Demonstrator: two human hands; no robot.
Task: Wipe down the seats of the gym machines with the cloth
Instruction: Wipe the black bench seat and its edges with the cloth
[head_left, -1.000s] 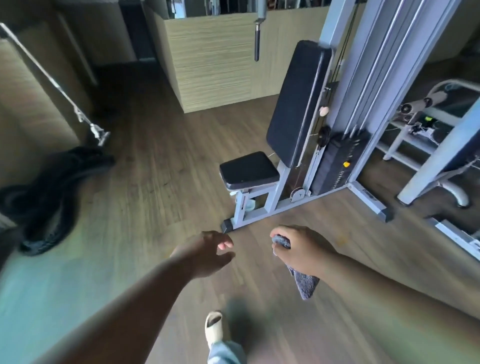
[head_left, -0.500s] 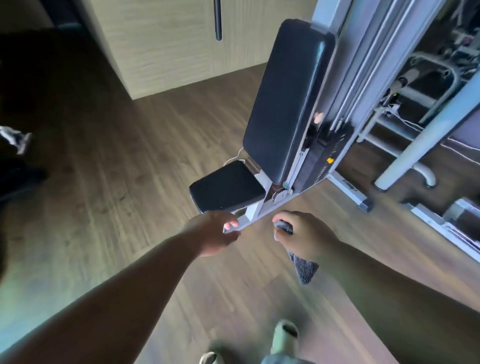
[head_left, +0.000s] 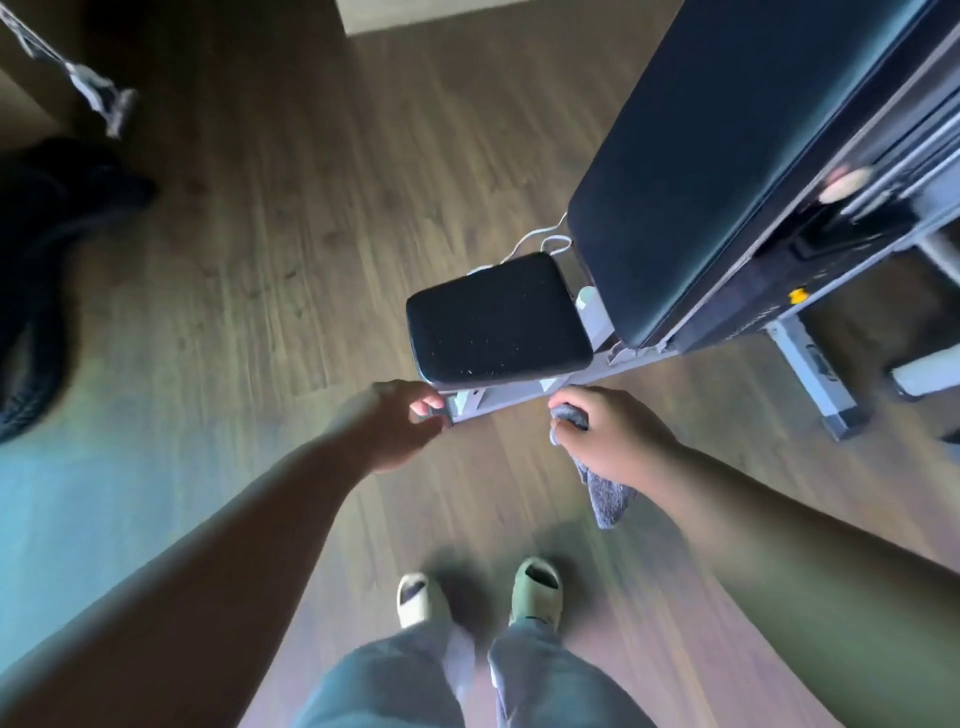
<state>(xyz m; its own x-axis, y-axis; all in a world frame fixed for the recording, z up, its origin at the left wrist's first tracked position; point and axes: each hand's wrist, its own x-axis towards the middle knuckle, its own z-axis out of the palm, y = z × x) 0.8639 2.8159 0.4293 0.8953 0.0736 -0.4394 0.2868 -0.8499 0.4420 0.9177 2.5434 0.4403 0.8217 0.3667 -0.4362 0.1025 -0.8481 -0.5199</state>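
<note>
Cloth (head_left: 605, 493) gripped in right hand (head_left: 613, 436), seat (head_left: 496, 322) just beyond both hands

Grey cloth (head_left: 605, 493) dangling; black seat (head_left: 496, 322) speckled.

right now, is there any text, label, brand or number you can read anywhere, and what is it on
None can be read.
Dark weight stack beside the back pad: faint pale marks below a yellow tag, too blurred to read.
Seat, cloth and slippers: no visible text.
</note>
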